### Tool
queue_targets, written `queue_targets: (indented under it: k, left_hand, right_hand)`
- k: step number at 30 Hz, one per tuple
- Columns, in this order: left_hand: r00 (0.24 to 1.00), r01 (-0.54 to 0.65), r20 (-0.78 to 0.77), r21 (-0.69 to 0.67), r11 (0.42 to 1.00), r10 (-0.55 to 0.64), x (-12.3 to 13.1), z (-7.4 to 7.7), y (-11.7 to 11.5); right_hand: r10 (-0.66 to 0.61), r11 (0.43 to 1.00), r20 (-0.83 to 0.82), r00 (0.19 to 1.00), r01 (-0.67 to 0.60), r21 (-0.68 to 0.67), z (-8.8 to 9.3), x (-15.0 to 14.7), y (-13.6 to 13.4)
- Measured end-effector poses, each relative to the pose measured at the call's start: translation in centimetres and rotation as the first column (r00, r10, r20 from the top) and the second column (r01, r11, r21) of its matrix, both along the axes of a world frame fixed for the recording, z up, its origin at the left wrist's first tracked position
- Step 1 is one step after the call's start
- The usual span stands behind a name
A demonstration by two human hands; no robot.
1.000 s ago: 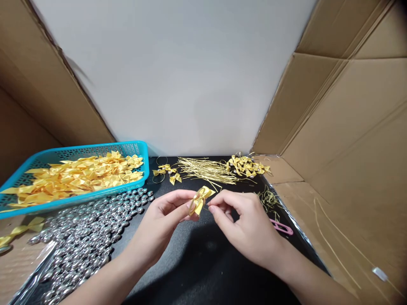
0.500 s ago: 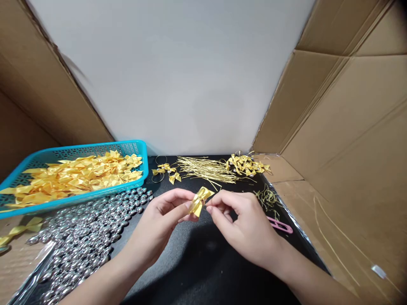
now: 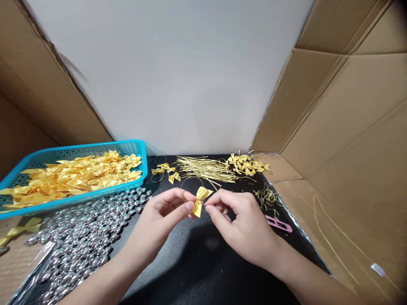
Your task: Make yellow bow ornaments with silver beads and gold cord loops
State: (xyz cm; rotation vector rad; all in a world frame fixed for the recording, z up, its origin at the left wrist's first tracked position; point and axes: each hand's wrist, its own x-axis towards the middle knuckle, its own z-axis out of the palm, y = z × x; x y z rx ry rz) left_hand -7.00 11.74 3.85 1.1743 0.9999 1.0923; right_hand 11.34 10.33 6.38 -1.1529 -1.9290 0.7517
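Between thumb and fingers, my left hand (image 3: 171,209) pinches a yellow ribbon bow (image 3: 199,201), held just above the black work surface (image 3: 187,254). A loop of thin gold cord (image 3: 191,178) stands up behind the bow. Close at the bow's right side, my right hand (image 3: 238,220) is closed in a pinch on a short end of the gold cord. The fingertips hide most of that end. The bow's left loop is partly covered by my left thumb.
A turquoise basket (image 3: 143,165) of yellow bows stands left, above many silver beads (image 3: 85,237). Cut gold cords (image 3: 206,168) lie at the back, between finished-looking bows with loops (image 3: 243,164) and a few others (image 3: 167,170). Cord scraps (image 3: 267,197) and a pink-handled tool (image 3: 280,223) lie right.
The gold cord loop now shows upright behind the bow. The bow has turned slightly in my left fingers. Both hands stay almost in the same place.
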Motion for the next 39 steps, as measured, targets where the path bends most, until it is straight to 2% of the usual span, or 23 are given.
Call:
queue_targets:
  k: [7,18,27,39]
  left_hand:
    - [0.997,-0.035,-0.061,0.028,0.999,0.037,0.1,0.1,0.0]
    - [0.966,-0.115,-0.204,0.209,0.971,0.158,0.3,0.8,-0.9]
    - [0.973,-0.136,-0.154,0.221,0.966,0.172,0.6,1.3,-1.0]
    - [0.974,-0.140,-0.137,0.273,0.952,0.182,0.6,1.2,-1.2]
  right_hand:
    - [-0.013,1.000,0.003,1.000,0.013,-0.018,0.0,0.0,-0.1]
    - [-0.007,0.998,-0.041,0.999,0.004,-0.067,0.1,-0.1,0.0]
    - [0.035,0.975,-0.120,0.992,-0.060,-0.212,0.1,-0.2,0.3]
    - [0.005,0.965,-0.146,0.989,-0.043,-0.259,0.2,-0.4,0.2]
